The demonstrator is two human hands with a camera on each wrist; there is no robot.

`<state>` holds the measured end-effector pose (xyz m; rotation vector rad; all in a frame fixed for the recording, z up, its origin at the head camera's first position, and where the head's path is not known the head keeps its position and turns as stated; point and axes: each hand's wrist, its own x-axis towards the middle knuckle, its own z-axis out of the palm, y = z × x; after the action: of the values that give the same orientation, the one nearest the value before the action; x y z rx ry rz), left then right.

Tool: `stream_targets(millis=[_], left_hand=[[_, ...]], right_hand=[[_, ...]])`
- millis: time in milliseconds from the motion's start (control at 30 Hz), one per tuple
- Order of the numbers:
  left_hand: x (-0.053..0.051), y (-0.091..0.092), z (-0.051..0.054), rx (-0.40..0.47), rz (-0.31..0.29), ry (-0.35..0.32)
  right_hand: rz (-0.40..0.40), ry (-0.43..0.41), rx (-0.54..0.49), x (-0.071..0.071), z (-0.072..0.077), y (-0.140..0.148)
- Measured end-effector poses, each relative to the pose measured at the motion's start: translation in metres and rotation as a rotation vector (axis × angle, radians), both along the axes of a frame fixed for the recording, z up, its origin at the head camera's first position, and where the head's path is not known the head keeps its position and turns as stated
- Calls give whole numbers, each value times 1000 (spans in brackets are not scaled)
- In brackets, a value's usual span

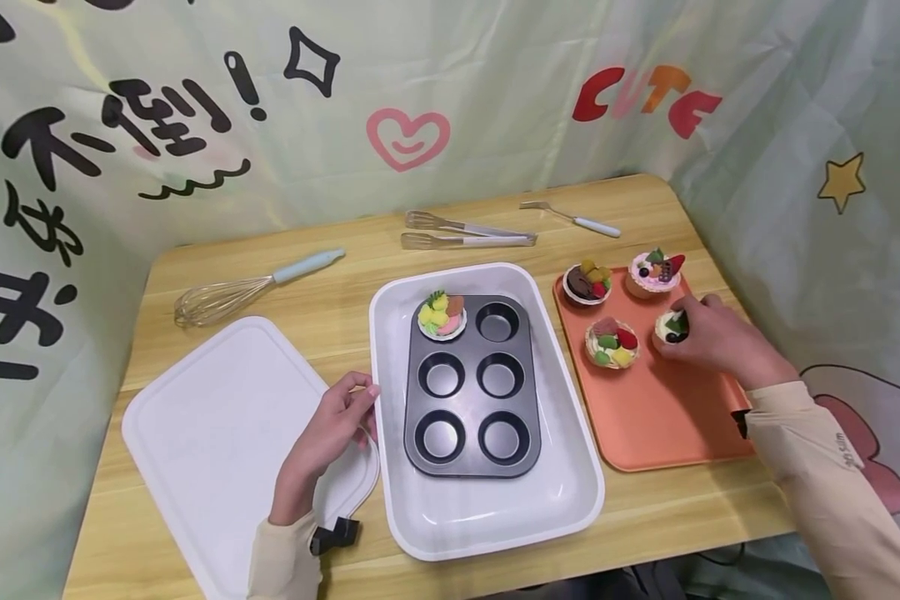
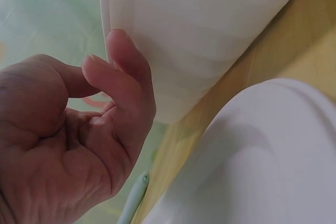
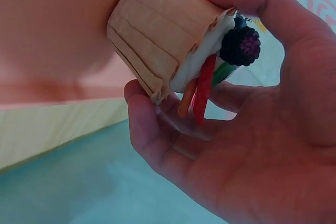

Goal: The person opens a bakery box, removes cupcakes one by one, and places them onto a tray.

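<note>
My right hand (image 1: 720,337) holds a cupcake (image 3: 163,30) with a ribbed tan cup, white cream, a blackberry and red and green pieces, thumb on one side and fingers on the other. That cupcake is tilted in the right wrist view, over the orange tray (image 1: 667,425). At the left rim of a white tub (image 1: 495,521) is my left hand (image 1: 337,421), its loosely bent fingers touching the tub's outer side. A dark muffin pan (image 1: 471,396) lies inside the tub. One fruit-topped cupcake (image 1: 442,317) occupies its far-left cup.
On the orange tray stand a chocolate cupcake (image 1: 587,283), a pink one (image 1: 651,273) and a fruit one (image 1: 612,343). A white board (image 1: 225,450) lies left of the tub. Behind are a whisk (image 1: 262,287), tongs (image 1: 468,233) and a fork (image 1: 570,218).
</note>
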<state>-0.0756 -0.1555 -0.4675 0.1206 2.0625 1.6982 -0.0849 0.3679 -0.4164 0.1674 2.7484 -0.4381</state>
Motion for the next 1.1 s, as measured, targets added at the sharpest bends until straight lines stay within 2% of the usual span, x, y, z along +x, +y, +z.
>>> stream_targets(millis=[333,567,800,1100], left_hand=[[1,-1,-2,7,-1,13],[1,-1,-2,5,-4,18],[1,0,-1,9,0,6],[1,0,-2,9,1,16]], right_hand=[[-10,-18,-13,1,-1,0],[-27,-61,-30,1,1,1],[-7,-69,-30,2,3,0],[-6,-58,-6,0,17,-2]])
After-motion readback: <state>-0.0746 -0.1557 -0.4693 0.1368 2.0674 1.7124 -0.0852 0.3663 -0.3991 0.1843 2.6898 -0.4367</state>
